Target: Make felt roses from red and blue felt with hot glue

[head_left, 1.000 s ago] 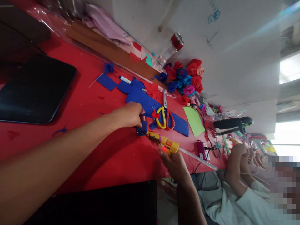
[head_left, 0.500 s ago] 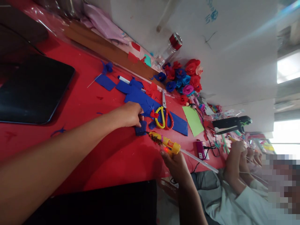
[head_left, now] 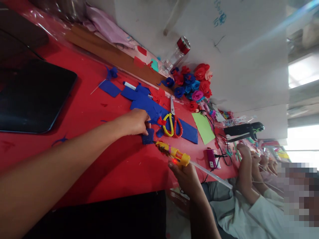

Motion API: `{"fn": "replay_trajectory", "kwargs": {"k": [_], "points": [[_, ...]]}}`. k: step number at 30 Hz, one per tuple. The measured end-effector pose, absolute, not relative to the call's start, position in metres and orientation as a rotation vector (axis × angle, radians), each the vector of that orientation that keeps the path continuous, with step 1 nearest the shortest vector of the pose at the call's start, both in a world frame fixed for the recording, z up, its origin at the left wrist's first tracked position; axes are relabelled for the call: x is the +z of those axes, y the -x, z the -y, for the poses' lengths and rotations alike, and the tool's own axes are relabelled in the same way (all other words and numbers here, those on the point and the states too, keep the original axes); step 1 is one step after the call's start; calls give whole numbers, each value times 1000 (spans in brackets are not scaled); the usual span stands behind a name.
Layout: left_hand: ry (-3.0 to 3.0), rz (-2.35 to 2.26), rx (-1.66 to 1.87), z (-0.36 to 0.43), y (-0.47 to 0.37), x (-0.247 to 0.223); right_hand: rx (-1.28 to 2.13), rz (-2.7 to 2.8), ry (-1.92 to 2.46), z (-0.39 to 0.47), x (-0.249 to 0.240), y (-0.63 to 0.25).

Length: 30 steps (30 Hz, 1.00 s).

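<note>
My left hand [head_left: 138, 121] has its fingers curled down onto a small blue paper piece [head_left: 147, 137], pinching its upper edge near the table. In my right hand [head_left: 186, 174] is a yellow hot glue gun [head_left: 171, 152], a small red light glowing on it. Its dark nozzle meets the right edge of that paper piece; whether they touch I cannot tell. A clear glue stick [head_left: 211, 175] sticks out of the gun's back. Scissors [head_left: 171, 124] with one yellow and one red handle rest on a long blue paper strip [head_left: 189, 132], just beyond the gun.
Paper flowers [head_left: 196, 84] are heaped by the wall, near a clear bottle with a red cap [head_left: 183, 45]. A green sheet [head_left: 203, 127] and a purple plug box [head_left: 213, 158] with cables lie to the right. A black laptop-like slab [head_left: 37, 96] is at left. Co-workers' hands [head_left: 243, 152] are at far right.
The whole view has shifted slightly left. Both my hands, the paper piece and the glue gun keep nearly the same places relative to each other. A co-worker's hand at the right has moved a little.
</note>
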State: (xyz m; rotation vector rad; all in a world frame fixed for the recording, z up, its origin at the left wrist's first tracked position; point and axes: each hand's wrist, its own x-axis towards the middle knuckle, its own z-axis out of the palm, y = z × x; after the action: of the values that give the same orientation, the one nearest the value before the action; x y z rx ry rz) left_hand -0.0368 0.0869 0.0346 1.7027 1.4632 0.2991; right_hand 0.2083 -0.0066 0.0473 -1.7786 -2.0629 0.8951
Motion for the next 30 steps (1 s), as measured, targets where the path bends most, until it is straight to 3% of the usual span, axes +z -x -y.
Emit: {"fn": "replay_trajectory", "kwargs": {"k": [30], "points": [[-1706,-1458,318,-88,37,32,925,2091,1802,5,57,-201]]}}
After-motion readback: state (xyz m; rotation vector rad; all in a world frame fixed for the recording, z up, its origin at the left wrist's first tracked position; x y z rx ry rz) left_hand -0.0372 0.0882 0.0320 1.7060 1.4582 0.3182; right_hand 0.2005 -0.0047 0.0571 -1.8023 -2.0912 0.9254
